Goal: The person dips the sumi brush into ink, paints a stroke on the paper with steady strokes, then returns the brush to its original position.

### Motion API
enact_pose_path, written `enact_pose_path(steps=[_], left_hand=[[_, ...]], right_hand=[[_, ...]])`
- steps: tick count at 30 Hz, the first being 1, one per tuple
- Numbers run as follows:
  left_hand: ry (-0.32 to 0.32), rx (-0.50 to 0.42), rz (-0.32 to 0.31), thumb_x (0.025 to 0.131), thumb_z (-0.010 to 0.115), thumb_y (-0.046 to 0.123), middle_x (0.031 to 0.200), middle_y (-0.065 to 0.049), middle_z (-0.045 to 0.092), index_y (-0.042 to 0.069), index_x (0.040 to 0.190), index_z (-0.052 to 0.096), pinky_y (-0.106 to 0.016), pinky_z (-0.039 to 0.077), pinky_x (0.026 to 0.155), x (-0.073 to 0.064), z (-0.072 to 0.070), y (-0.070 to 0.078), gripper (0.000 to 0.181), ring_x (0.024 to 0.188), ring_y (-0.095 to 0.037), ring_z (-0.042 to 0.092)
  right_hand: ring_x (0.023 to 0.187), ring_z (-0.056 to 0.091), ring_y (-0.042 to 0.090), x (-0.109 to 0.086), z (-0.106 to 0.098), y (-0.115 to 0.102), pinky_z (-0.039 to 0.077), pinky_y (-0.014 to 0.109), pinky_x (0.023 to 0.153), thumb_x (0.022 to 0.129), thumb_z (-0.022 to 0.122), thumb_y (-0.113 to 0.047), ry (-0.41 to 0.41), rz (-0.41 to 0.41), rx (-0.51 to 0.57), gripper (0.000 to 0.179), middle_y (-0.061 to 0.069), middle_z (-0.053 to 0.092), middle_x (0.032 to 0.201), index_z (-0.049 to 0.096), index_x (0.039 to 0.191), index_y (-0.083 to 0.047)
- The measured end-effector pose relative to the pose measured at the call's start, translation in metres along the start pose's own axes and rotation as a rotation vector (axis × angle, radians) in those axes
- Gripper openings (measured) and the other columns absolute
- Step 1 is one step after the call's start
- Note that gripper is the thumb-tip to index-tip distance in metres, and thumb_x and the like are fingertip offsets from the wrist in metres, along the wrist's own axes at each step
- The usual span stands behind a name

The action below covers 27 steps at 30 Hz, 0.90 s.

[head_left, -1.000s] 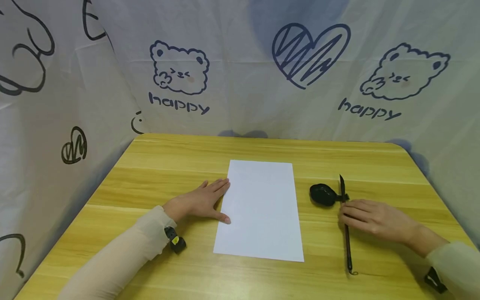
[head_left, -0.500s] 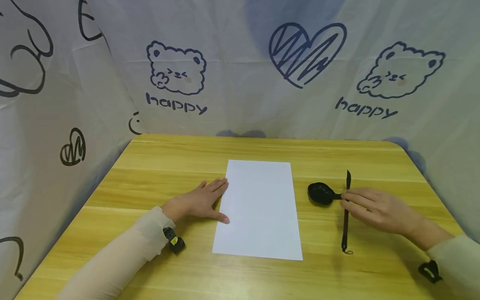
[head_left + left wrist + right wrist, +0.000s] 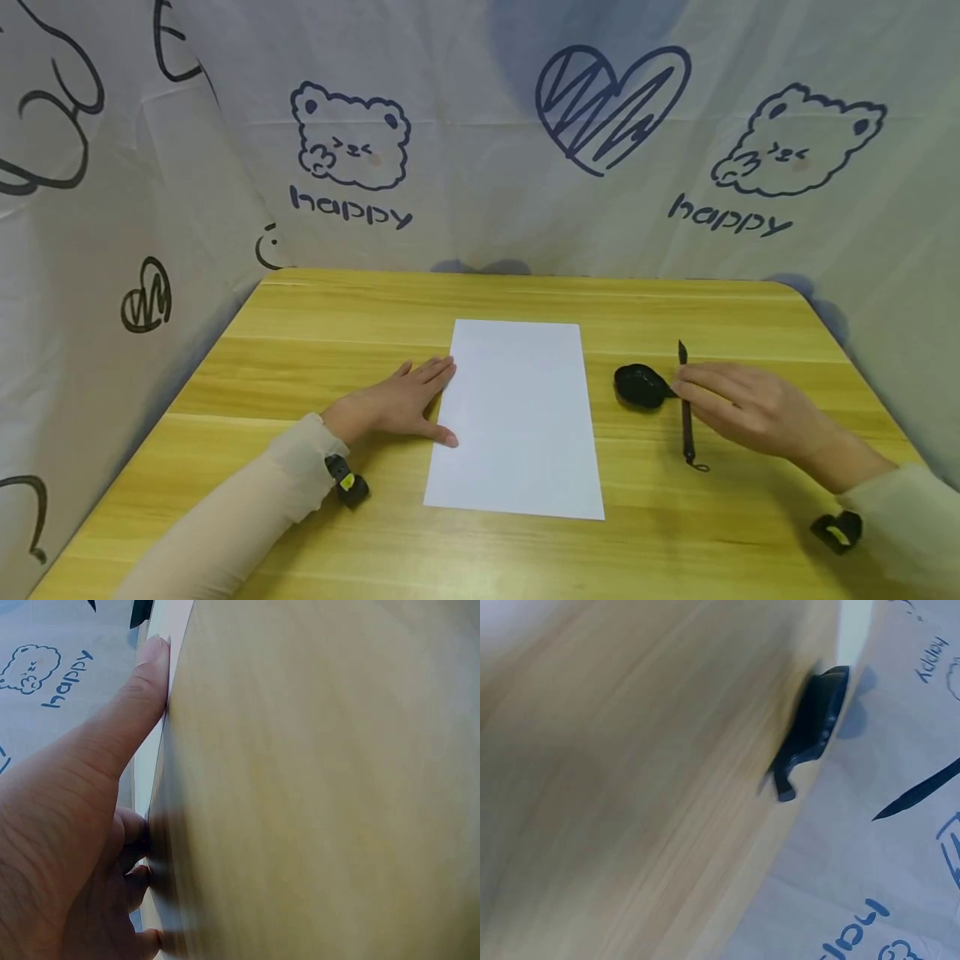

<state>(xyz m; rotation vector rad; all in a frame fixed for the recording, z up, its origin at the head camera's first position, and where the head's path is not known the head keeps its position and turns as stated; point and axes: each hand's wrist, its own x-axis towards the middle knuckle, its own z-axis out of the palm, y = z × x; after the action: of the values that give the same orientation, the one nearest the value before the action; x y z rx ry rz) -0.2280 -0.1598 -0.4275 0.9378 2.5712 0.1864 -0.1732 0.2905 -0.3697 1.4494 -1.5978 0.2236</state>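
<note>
At the frame's right, the right hand (image 3: 750,410) is pinching the dark brush (image 3: 687,429), whose tail is showing higher than a second ago, so the pick-up seems done. Its tip is pointing up-frame beside the black dish (image 3: 639,387); left of centre, the left hand (image 3: 396,408) is resting, fingers straight, on the edge of the white paper (image 3: 517,425).
</note>
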Motion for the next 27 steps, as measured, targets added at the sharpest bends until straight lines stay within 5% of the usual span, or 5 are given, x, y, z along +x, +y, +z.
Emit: enact_pose_path(steps=[8,12,20,24,27], left_hand=[[0.000,-0.004,0.003,0.079,0.054,0.079,0.164,-0.006,-0.001,0.008,0.158,0.003,-0.052,0.001,0.117,0.000,0.001,-0.001,0.118,0.149,-0.024,-0.001],[-0.003,0.011,-0.002,0.078,0.053,0.080,0.164,-0.006,-0.002,0.009,0.158,0.002,-0.052,0.001,0.117,0.001,0.002,-0.002,0.118,0.149,-0.023,-0.001],[-0.004,-0.003,0.004,0.079,0.054,0.079,0.164,-0.007,-0.001,0.008,0.158,0.003,-0.053,0.000,0.117,0.000,0.001,-0.001,0.118,0.149,-0.025,-0.001],[-0.007,-0.006,0.000,0.079,0.054,0.079,0.164,-0.006,-0.002,0.008,0.158,0.002,-0.053,0.000,0.117,0.000,0.000,-0.001,0.118,0.149,-0.024,-0.001],[-0.010,-0.007,-0.003,0.078,0.054,0.080,0.164,-0.006,-0.003,0.009,0.158,0.002,-0.053,0.000,0.117,0.000,0.000,-0.001,0.119,0.149,-0.024,-0.001]], right_hand=[[0.053,0.061,0.027,0.016,0.010,-0.003,0.047,0.034,0.042,0.100,0.055,-0.016,0.161,0.195,-0.013,0.025,0.015,0.068,0.078,0.067,0.097,0.006],[0.053,0.062,0.026,0.017,0.015,-0.006,0.050,0.026,0.050,0.099,0.059,-0.023,0.240,0.319,-0.027,0.031,0.015,0.069,0.078,0.069,0.092,0.005],[0.064,0.064,0.025,0.007,0.018,-0.011,0.048,0.017,0.067,0.101,0.054,-0.036,0.198,0.600,-0.101,0.044,0.015,0.071,0.085,0.068,0.099,0.006],[0.080,0.066,0.012,0.001,0.021,-0.011,0.046,0.012,0.083,0.100,0.057,-0.030,0.236,0.687,-0.012,0.042,0.021,0.068,0.090,0.062,0.103,0.012],[0.090,0.063,0.001,-0.005,0.022,-0.012,0.047,0.012,0.083,0.098,0.060,-0.017,0.258,0.783,0.076,0.034,0.025,0.067,0.092,0.058,0.107,0.016]])
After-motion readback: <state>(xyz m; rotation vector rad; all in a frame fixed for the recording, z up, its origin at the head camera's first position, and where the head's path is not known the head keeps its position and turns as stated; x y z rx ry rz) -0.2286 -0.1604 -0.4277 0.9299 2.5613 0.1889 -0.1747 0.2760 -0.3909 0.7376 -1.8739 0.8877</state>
